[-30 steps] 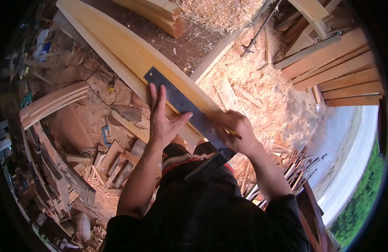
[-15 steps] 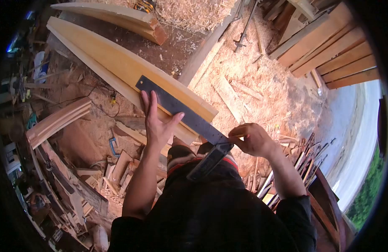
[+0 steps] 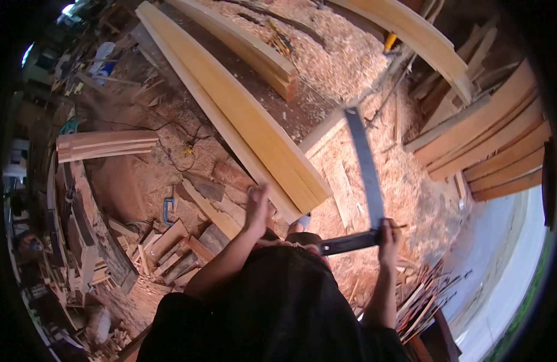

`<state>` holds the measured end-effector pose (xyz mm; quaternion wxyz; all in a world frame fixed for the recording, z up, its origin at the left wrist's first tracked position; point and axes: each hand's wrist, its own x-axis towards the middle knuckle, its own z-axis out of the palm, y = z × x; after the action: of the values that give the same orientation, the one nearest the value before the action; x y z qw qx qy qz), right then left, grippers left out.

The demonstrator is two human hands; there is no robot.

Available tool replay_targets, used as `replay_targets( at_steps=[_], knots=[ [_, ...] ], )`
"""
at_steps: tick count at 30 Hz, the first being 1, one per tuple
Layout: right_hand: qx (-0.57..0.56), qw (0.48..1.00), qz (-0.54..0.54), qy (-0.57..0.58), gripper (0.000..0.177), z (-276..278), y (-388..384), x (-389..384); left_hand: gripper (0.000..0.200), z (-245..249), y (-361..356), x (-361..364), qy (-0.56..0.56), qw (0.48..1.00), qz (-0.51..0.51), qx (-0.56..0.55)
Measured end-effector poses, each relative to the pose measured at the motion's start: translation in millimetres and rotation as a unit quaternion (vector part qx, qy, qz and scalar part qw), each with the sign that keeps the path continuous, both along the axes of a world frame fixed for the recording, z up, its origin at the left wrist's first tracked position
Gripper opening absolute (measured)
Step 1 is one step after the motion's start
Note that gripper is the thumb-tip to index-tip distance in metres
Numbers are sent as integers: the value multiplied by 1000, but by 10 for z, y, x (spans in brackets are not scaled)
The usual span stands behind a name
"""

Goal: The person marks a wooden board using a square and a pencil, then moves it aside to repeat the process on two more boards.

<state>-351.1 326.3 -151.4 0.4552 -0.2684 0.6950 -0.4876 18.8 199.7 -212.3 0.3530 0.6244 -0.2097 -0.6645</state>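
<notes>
My right hand [image 3: 388,238] grips a carpenter's square [image 3: 366,172] near its corner. The square's metal blade points away from me, and its dark stock [image 3: 349,242] extends left across my front. A thin pencil [image 3: 400,226] sticks out from the same hand. Beside the near end of a long, pale, curved timber [image 3: 248,120], my left hand [image 3: 258,211] has its fingers extended along the left edge, slightly blurred. The timber runs from close to my body toward the upper left, its top face bare.
A second curved timber [image 3: 248,45] lies beyond the first. Stacked boards [image 3: 483,151] stand at right, below another curved piece [image 3: 417,36]. Offcuts [image 3: 170,253] and a blue clamp [image 3: 168,211] lie at lower left. Sawdust [image 3: 411,181] covers the ground; thin sticks [image 3: 423,295] lie at lower right.
The square has come off the timber and swung out to the right in my right hand. My left hand has let go of its blade and moved nearer the timber's close end.
</notes>
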Motion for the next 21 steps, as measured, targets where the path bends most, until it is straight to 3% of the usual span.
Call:
replay_targets(
  at_steps=[1, 2, 3, 5, 8, 10, 11, 14, 15, 17, 18, 21],
  knots=[
    [-35, 997, -62, -18, 27, 152, -27, 1, 57, 141, 77, -154, 109, 994, 6, 4],
    [-14, 997, -70, 23, 28, 241, -33, -82, 58, 347, 86, -261, 151, 986, -1, 70],
    [-18, 998, -53, 32, 28, 198, 9, -202, 58, 506, 89, -340, 252, 966, 43, 35],
    [11, 986, -62, 152, 30, 60, 107, -336, 54, 345, 118, -200, 233, 971, 7, 58],
    [14, 984, -99, 144, 29, -34, 245, -315, 55, 350, 293, 129, 180, 981, -22, 65],
    [32, 989, -66, 128, 28, -215, 361, -414, 54, 431, 448, 451, 201, 979, -18, 38],
    [0, 986, -130, 103, 26, -525, 433, -427, 54, 463, 508, 587, 212, 977, -19, 28],
    [67, 995, -16, 77, 23, -528, 463, -430, 61, 100, 488, 881, 274, 957, 62, 67],
    [80, 992, 8, 99, 24, -554, 440, -419, 63, 502, 381, 692, 248, 958, 130, 68],
    [107, 982, 54, 146, 26, -527, 374, -382, 62, 251, 278, 540, 230, 956, 169, 71],
    [42, 977, -20, 207, 33, -639, 355, -262, 62, 169, 240, 510, 223, 954, 190, 72],
    [57, 983, -3, 174, 34, -685, 403, -292, 58, 336, 259, 480, 183, 965, 188, 16]
  ],
)
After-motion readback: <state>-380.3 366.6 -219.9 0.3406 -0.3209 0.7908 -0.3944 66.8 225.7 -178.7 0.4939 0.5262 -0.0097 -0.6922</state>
